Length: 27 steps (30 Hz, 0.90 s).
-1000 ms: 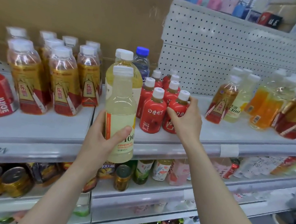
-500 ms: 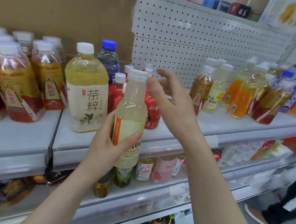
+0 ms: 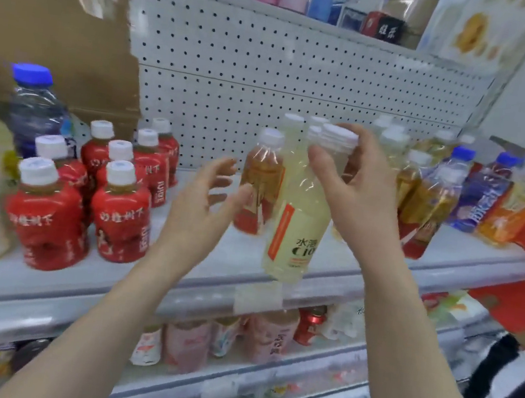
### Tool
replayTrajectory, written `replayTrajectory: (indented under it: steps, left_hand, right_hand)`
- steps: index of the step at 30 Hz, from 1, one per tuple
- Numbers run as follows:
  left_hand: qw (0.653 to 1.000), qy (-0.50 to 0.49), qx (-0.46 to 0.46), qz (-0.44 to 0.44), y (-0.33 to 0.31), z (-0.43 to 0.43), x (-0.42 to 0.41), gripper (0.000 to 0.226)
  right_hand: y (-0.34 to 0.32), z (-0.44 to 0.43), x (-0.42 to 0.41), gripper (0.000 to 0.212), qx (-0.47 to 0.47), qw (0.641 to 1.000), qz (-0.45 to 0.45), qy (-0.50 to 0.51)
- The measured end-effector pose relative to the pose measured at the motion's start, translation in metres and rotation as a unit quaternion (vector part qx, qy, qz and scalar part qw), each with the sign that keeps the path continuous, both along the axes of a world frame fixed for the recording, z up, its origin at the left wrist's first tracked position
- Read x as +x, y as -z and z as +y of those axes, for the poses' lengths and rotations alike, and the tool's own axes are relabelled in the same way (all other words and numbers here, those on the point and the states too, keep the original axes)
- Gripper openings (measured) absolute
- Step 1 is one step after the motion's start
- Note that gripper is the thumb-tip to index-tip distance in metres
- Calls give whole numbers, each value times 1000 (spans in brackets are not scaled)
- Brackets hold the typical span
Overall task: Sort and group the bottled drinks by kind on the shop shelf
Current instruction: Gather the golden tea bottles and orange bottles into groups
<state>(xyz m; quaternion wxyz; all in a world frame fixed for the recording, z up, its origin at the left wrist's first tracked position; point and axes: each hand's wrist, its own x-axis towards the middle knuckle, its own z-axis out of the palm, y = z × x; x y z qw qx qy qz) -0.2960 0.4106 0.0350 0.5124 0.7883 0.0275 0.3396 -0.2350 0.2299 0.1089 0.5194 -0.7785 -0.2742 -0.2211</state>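
single head-worn wide-angle view: faces forward and slightly downward, close to the drinks shelf [image 3: 42, 290], seen obliquely from its left.

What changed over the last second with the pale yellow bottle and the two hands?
The pale yellow C100 bottle passed from hand to hand: the left hand let it go and now hovers open beside it, while the right hand left the red bottles and took hold of it near the cap, carrying it rightward along the shelf. The red bottles stayed standing in their group.
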Motion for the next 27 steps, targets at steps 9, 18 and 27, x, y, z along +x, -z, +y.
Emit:
replayTrajectory:
  steps: [9,18,27]
  left_hand:
    - [985,-108,48,122,3,-12,102,79]
    - [987,-123,42,95,15,-1,60,68]
    - [988,-101,31,112,17,4,36,66]
  right_hand:
    - [26,-26,87,42,-14,999,19,-28]
    - [39,16,104,45,-56,997,16,-56]
    - [39,64,110,66,-131,990,-39,47]
